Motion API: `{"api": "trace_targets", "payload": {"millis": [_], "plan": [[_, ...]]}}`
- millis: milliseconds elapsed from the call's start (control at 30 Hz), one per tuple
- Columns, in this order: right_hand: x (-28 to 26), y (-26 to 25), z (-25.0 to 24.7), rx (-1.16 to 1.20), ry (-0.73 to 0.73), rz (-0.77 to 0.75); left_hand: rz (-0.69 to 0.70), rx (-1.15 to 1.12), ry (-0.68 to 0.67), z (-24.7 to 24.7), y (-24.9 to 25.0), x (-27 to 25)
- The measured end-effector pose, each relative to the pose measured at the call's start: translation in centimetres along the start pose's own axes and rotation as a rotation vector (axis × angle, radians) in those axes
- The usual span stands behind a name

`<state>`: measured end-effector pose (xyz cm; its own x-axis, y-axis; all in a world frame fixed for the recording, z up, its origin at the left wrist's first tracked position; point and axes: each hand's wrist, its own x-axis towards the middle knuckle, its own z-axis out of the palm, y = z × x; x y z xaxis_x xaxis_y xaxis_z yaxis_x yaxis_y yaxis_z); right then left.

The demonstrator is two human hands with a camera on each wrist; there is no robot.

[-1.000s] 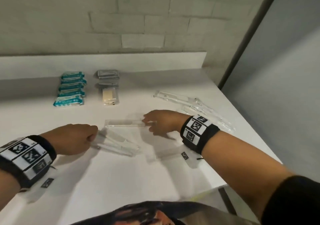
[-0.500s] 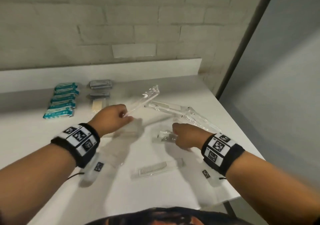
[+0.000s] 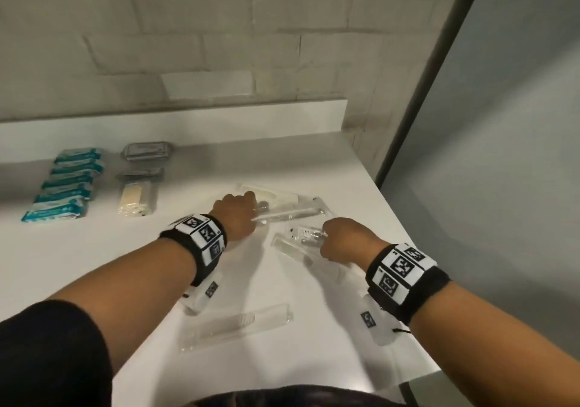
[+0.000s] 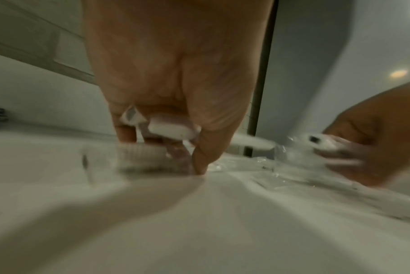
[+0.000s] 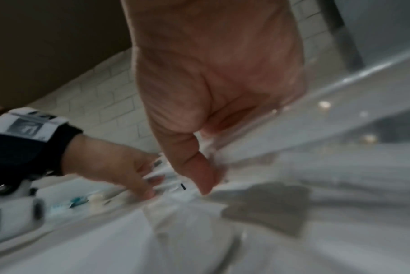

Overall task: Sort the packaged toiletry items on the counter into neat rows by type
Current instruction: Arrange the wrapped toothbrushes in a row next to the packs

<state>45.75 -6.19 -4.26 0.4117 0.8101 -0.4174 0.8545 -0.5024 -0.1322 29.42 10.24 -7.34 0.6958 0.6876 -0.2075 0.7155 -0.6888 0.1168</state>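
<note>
On the white counter [image 3: 282, 375], my left hand [image 3: 248, 212] grips one end of a long clear-wrapped packet [image 3: 288, 215], which lies low among other clear packets [image 3: 276, 193] at the back right. The left wrist view shows its fingers [image 4: 204, 148] curled round a white piece inside crinkled wrap [image 4: 173, 129]. Just to the right, my right hand [image 3: 324, 237] pinches a small clear packet [image 3: 303, 235]; its thumb [image 5: 204, 176] presses on the wrap. A clear packet with a comb [image 3: 238, 325] lies alone near the front.
A row of teal-and-white packets [image 3: 62, 184] lines the left. Beside it lie grey packets [image 3: 147, 151] and a cream one [image 3: 136, 199]. A low white backsplash [image 3: 188, 121] runs behind; the counter's right edge [image 3: 405, 249] drops off close to my right wrist.
My left hand has lowered its long clear packet from a raised tilt down among the clear packets. My right hand, still pinching the small packet, now lies closer to the left hand.
</note>
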Motion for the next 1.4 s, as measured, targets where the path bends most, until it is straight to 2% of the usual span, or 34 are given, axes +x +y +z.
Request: {"api": "trace_targets", "payload": {"millis": [100,167,300,367,500,600,667,833,1000,1100,1167,1300,1333,1400], "plan": [[0.9,1.6,-2.1,0.0,0.109,0.067,-0.011,-0.055,-0.147,-0.1,-1.2,-1.5],[1.2,2.7,-2.7,-0.035,0.094,0.076,0.007,-0.078,-0.19,-0.4,-1.8,-2.3],[0.3,2.2,-1.7,-0.11,-0.053,-0.098,-0.005,-0.183,-0.016,-2.5,-1.2,-2.0],[-0.8,1.1,-1.0,-0.125,-0.037,-0.232,-0.015,-0.222,0.066,-3.8,-0.2,-0.7],[-3.5,-0.2,1.0,-0.095,-0.089,-0.392,0.033,-0.2,-0.059,-3.5,2.6,2.9],[-3.9,-0.1,0.1,0.009,-0.042,-0.463,0.018,-0.163,-0.126,-2.7,2.7,4.0],[-3.4,0.3,-1.3,0.099,-0.016,-0.427,0.005,-0.146,-0.11,-2.4,2.2,3.3],[-1.6,1.2,-4.9,0.375,-0.042,-0.401,-0.044,-0.158,-0.027,-1.4,0.6,-2.8],[2.2,-0.7,-6.2,0.621,-0.079,-0.435,-0.209,-0.281,-0.152,-1.6,-1.5,-8.4],[5.5,-3.0,-7.0,0.72,-0.101,-0.41,-0.328,-0.42,-0.124,-3.1,-3.0,-8.3],[8.1,-4.4,-7.0,0.657,-0.057,-0.35,-0.365,-0.468,-0.061,-3.7,-3.8,-6.6],[12.2,-5.9,-6.7,0.412,0.159,-0.077,-0.447,-0.737,-0.034,-4.0,-5.4,-2.9],[12.5,-6.1,-6.6,0.371,0.233,-0.05,-0.469,-0.711,-0.017,-4.0,-5.9,-2.3],[12.5,-6.9,-6.5,0.216,0.389,-0.127,-0.511,-0.625,0.021,-3.9,-7.4,-1.5]]}}
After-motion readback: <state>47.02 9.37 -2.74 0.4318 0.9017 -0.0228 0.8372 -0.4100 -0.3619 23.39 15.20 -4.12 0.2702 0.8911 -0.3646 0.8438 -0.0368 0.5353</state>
